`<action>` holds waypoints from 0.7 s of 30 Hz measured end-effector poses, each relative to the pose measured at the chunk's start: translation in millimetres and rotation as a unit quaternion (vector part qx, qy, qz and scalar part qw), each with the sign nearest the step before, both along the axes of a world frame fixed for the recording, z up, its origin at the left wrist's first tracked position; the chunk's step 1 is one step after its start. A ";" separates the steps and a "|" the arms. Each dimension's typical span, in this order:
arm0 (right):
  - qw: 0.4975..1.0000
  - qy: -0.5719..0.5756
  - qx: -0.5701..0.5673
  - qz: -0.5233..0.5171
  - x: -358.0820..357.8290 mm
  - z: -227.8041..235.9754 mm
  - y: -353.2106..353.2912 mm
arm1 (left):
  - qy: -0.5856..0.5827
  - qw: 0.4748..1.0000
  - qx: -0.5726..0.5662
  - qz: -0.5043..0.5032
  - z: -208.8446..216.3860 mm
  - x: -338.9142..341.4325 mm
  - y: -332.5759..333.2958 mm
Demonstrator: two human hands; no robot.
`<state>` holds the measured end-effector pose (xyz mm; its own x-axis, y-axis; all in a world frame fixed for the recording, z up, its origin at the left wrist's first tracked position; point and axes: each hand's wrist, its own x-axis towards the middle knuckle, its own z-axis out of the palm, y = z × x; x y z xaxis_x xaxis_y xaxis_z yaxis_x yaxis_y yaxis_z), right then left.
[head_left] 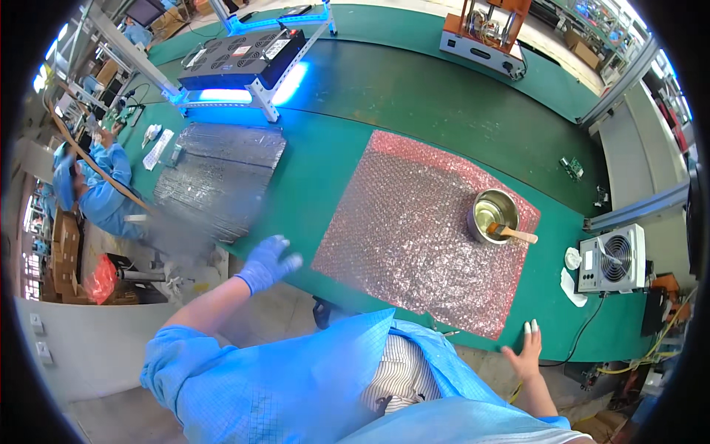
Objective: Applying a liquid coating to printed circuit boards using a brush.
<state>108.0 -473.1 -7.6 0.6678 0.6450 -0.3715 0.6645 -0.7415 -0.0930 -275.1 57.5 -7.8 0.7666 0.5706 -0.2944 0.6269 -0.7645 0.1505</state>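
Note:
My left hand (266, 263), in a blue glove, hovers with fingers spread at the near edge of the green bench (318, 177), just right of a blurred silver foil sheet (214, 174). It holds nothing. My right hand (526, 349), bare with white fingertip covers, rests open near the bench's front edge, below the corner of a pink bubble-wrap sheet (414, 222). On that sheet's far right stands a small metal bowl (493, 214) with a wooden-handled brush (512, 233) leaning in it.
A black lamp unit (244, 59) glowing blue stands at the back left. A small grey fan box (612, 259) sits at the right, a framed device (484, 33) at the far back. Another person in blue (100, 192) works at the left.

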 end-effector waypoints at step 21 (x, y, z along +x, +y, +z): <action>0.997 -0.005 0.028 0.074 -43.8 -9.8 1.2 | 0.070 0.997 0.010 -0.018 -11.7 -46.3 -49.5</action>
